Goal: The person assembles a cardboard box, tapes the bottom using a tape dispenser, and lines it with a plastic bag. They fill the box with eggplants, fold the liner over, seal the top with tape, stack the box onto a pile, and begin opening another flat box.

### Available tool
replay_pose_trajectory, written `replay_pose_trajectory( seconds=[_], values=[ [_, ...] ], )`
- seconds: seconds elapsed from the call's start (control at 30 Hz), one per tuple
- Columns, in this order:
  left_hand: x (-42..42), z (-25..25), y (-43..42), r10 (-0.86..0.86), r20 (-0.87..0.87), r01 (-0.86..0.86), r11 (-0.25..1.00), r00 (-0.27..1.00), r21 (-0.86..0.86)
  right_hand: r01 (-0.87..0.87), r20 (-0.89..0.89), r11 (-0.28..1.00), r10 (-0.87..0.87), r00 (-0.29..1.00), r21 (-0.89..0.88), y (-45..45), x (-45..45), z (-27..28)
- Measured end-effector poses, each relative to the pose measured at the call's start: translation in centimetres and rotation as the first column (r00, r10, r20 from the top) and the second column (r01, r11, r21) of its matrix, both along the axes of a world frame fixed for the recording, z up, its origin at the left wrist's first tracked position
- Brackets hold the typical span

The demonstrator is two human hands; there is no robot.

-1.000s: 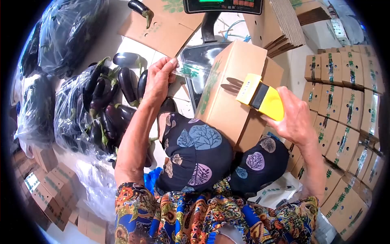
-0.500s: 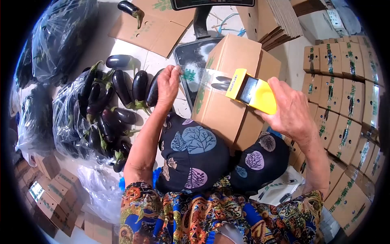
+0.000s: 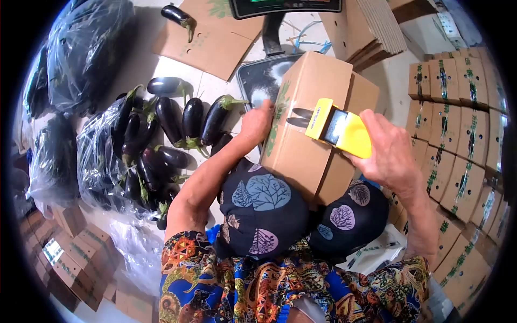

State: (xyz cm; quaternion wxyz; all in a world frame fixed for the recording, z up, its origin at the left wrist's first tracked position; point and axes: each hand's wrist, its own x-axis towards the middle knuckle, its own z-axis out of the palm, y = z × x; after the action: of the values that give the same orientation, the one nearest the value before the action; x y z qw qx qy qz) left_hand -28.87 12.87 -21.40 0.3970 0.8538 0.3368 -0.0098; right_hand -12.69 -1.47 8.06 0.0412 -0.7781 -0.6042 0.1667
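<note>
A brown cardboard box (image 3: 301, 145) stands upright between my knees, partly in front of the scale. My right hand (image 3: 390, 153) is wrapped round a yellow tape dispenser (image 3: 353, 134), whose front end rests on the box's upper face. Clear tape with dark oval marks (image 3: 299, 118) runs from the dispenser toward the left edge. My left hand (image 3: 256, 126) lies against the box's left side with the fingers stretched along it; the fingertips are partly blurred. Loose dark purple eggplants (image 3: 215, 118) lie to the left of that hand.
A black weighing scale (image 3: 253, 81) stands behind the box. Bagged eggplants (image 3: 86, 54) fill the left side. Flattened cardboard (image 3: 215, 46) lies at the back, with one eggplant (image 3: 177, 15) on it. Taped boxes (image 3: 447, 129) are stacked on the right.
My left hand has moved from beside the box, where it held the tape end out, to the box's left side. The right hand and dispenser stay nearly in place.
</note>
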Motion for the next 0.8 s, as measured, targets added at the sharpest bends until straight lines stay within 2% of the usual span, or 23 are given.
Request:
replay_pose_trajectory(
  seconds=[0.03, 0.1, 0.17, 0.2, 0.23, 0.3, 0.33, 0.37, 0.47, 0.5, 0.6, 0.7, 0.73, 0.8],
  values=[
    [0.2, 1.3, 0.2, 0.087, 0.118, -0.079, 0.994, 0.989, -0.077, 0.006, 0.009, 1.0, -0.006, 1.0, -0.014, -0.3, 0.0, 0.0],
    [1.5, 4.1, 1.4, 0.357, 0.438, -0.213, 0.914, 0.825, -0.344, 0.015, 0.027, 1.0, -0.014, 1.0, -0.024, -0.3, 0.0, 0.0],
    [3.8, 8.1, 1.3, 0.361, 0.607, -0.104, 0.904, 0.708, -0.415, 0.009, 0.025, 1.0, -0.009, 1.0, 0.0, -0.4, 0.0, -0.1],
    [4.4, 9.6, 1.8, 0.24, 0.637, 0.028, 0.924, 0.733, -0.38, 0.004, 0.026, 1.0, -0.004, 1.0, 0.012, -0.5, 0.1, -0.2],
    [5.1, 10.2, 2.0, 0.202, 0.631, -0.038, 0.964, 0.749, -0.264, -0.005, 0.033, 1.0, 0.005, 0.999, 0.014, -0.6, 0.2, -0.2],
    [6.7, 12.2, 2.8, 0.073, 0.667, -0.06, 0.997, 0.741, -0.043, -0.002, 0.049, 1.0, 0.002, 0.999, 0.014, -1.3, 0.4, -0.3],
    [7.6, 13.8, 2.8, -0.105, 0.607, 0.035, 0.991, 0.788, 0.126, 0.025, 0.028, 1.0, -0.025, 0.999, -0.001, -1.6, 0.4, -0.7],
    [8.2, 15.2, 2.9, -0.384, 0.477, 0.157, 0.88, 0.791, 0.449, 0.041, 0.012, 0.999, -0.041, 0.999, -0.011, -1.7, 0.4, -0.7],
    [10.3, 14.6, 3.1, -0.508, 0.245, 0.245, 0.715, 0.826, 0.655, 0.055, 0.015, 0.998, -0.054, 0.998, -0.035, -1.8, 0.4, -0.7],
    [10.8, 14.8, 3.0, -0.519, 0.272, 0.192, 0.674, 0.811, 0.713, 0.049, 0.003, 0.998, -0.048, 0.999, -0.028, -1.8, 0.4, -0.7],
    [11.8, 15.3, 3.8, -0.564, 0.213, 0.237, 0.618, 0.798, 0.75, 0.024, -0.01, 0.999, -0.025, 1.0, -0.047, -1.1, 0.2, -0.4],
    [12.3, 15.5, 3.8, -0.568, 0.138, 0.329, 0.638, 0.811, 0.696, 0.024, -0.002, 0.997, -0.024, 1.0, -0.075, -1.1, 0.3, -0.1],
    [12.4, 15.5, 3.7, -0.559, 0.165, 0.288, 0.631, 0.813, 0.72, 0.01, -0.012, 0.999, -0.01, 1.0, -0.05, -1.3, 0.4, 0.0],
    [12.3, 15.6, 3.7, -0.585, 0.151, 0.315, 0.615, 0.797, 0.723, -0.009, -0.036, 1.0, 0.009, 0.999, 0.0, -2.1, 0.8, 0.0]
  ],
)
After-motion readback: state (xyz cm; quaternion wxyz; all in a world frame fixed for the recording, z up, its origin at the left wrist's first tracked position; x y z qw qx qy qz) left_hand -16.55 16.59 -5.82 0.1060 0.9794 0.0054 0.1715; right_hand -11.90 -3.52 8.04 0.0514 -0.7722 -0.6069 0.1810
